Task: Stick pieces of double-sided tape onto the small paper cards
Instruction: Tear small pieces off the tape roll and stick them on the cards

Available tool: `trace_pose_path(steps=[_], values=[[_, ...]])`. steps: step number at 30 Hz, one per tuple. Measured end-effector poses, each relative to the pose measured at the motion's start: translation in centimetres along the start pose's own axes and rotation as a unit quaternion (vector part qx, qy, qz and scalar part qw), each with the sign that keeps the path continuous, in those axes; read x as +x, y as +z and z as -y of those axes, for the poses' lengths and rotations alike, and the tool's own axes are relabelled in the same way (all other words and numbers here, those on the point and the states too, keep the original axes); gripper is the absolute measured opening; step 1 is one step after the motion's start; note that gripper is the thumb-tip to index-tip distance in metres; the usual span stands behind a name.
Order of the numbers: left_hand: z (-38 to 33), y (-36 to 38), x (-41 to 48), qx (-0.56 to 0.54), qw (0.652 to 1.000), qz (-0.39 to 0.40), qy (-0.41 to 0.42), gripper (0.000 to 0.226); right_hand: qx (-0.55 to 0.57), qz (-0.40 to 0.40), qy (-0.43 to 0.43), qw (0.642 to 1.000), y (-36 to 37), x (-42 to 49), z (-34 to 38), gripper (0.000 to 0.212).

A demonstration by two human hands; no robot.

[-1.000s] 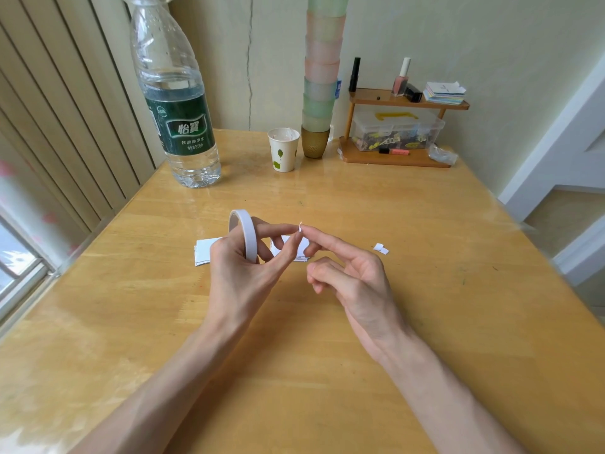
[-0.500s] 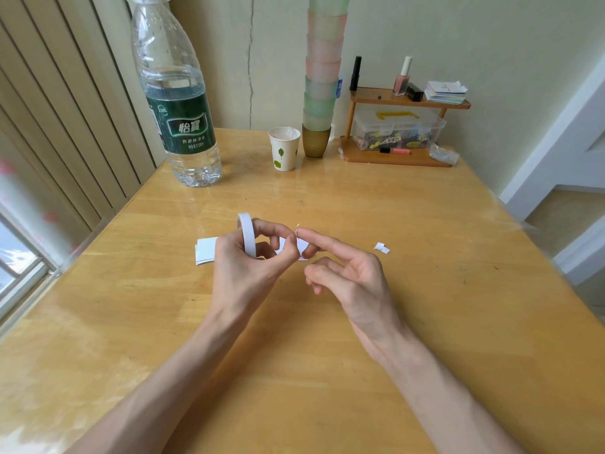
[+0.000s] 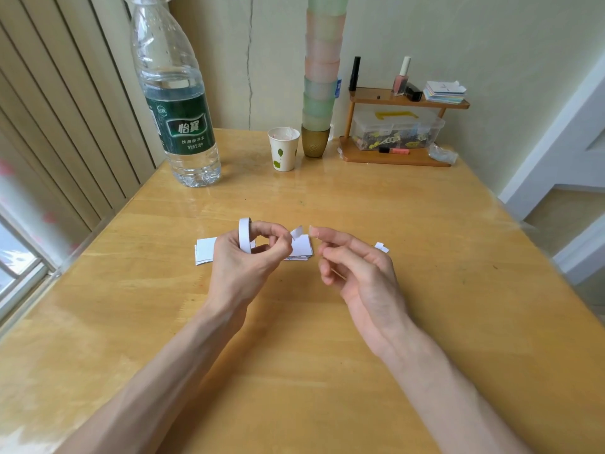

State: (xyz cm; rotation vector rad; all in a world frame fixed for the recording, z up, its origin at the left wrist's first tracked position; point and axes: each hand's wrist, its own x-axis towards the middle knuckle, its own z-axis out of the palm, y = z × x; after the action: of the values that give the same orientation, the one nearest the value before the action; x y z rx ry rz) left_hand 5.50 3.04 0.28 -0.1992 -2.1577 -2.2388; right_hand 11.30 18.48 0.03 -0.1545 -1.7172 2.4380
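Observation:
My left hand (image 3: pixel 244 260) grips a white roll of double-sided tape (image 3: pixel 244 233), held upright above the table. A short free end of tape (image 3: pixel 297 231) sticks up from its thumb and forefinger. My right hand (image 3: pixel 353 270) hovers just to the right of that end, fingers loosely curled and holding nothing, its forefinger tip a small gap away from the tape. Small white paper cards (image 3: pixel 206 249) lie in a flat pile on the wooden table (image 3: pixel 294 322), partly hidden behind my left hand. A tiny white scrap of tape (image 3: pixel 381 247) lies to the right of my right hand.
A large water bottle (image 3: pixel 178 103) stands at the back left. A paper cup (image 3: pixel 283 153) and a tall stack of coloured cups (image 3: pixel 319 80) stand at the back centre. A small wooden shelf (image 3: pixel 397 132) with a clear box and cosmetics sits at the back right.
My right forefinger has drawn away from my left thumb, leaving a gap. The free end of tape now stands up from my left fingers. The roll has tilted more upright.

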Motion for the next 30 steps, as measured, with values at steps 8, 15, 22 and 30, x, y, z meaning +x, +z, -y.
trace_pose_path(steps=[8,15,22,30], values=[[0.0,0.2,-0.3,-0.014,0.998,0.061,-0.022,0.024,-0.107,-0.028,-0.098,0.989,-0.3,0.3,0.0,0.044],[0.1,0.4,-0.4,0.001,0.996,0.091,-0.024,0.025,-0.110,-0.037,-0.114,0.987,-0.4,0.3,0.0,0.044],[0.0,0.0,-0.1,-0.004,0.998,0.058,-0.025,0.019,-0.249,-0.144,-0.109,0.952,-4.6,2.5,1.3,0.043],[0.5,0.1,-0.1,0.005,0.998,0.055,-0.025,0.015,-0.507,-0.188,-0.078,0.838,-9.1,4.9,-1.2,0.041]])
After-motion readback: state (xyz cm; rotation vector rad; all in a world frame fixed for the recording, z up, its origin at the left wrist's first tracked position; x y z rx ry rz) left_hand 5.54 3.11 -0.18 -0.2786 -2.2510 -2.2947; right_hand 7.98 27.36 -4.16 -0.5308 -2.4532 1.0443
